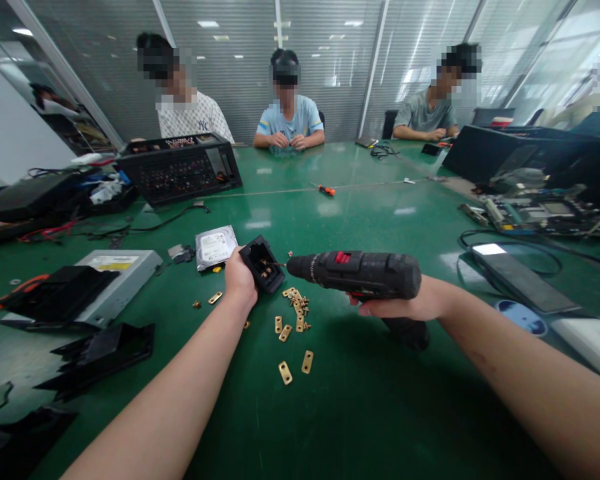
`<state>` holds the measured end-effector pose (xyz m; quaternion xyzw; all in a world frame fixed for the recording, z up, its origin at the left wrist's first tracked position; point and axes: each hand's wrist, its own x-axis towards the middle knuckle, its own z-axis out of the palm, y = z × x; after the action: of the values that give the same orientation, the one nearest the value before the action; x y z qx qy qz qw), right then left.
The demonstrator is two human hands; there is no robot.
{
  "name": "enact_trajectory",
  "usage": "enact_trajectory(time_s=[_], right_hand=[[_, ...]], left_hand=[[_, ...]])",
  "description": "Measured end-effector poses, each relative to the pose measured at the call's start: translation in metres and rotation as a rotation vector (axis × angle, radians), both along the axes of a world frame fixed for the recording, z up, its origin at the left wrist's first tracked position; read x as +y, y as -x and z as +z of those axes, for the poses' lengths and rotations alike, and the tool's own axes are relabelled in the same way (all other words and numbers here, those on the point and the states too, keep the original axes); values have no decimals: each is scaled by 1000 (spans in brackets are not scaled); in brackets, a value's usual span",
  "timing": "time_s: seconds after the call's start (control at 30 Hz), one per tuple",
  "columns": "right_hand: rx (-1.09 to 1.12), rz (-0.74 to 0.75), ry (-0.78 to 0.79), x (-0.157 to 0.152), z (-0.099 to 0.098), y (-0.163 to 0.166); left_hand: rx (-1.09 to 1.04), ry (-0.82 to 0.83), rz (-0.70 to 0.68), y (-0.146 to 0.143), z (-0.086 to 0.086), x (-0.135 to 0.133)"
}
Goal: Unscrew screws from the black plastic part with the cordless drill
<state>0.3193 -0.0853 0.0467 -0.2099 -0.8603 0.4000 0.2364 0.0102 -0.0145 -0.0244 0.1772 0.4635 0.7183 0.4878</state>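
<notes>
My left hand [241, 280] grips a small black plastic housing [263, 275], tilted so its open side faces right, with brass-coloured parts inside. In my right hand [410, 303] is a black cordless drill [360, 272], held level and pointing left. Its thin bit reaches the housing's opening; whether the tip touches a screw is too small to tell. Below the housing lie several brass plates [285, 372] and a cluster of small brass screws [305, 305]. Behind my left hand rests a hard drive [216, 247].
An optical drive [93, 293] and black plastic pieces [105, 353] lie at left. A black computer case [180, 167] stands at the far left, circuit boards [530, 210] at right. An orange-handled screwdriver [326, 191] lies mid-table. Several people sit around the green table [380, 413].
</notes>
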Motion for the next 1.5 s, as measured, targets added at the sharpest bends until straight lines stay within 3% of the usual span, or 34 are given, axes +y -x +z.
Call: enact_trajectory(time_s=[0.47, 0.93, 1.17, 1.37, 1.5], right_hand=[[-7, -17, -45, 7, -21, -6], [-10, -6, -27, 2, -7, -1], [13, -67, 117, 5, -6, -1], [114, -215, 17, 7, -4, -2], [134, -201, 23, 5, -3, -1]], left_hand=[[-7, -2, 7, 5, -4, 2], [-3, -3, 14, 1, 1, -1], [13, 28, 10, 0, 3, -3], [5, 19, 17, -1, 4, -3], [6, 25, 15, 0, 2, -2]])
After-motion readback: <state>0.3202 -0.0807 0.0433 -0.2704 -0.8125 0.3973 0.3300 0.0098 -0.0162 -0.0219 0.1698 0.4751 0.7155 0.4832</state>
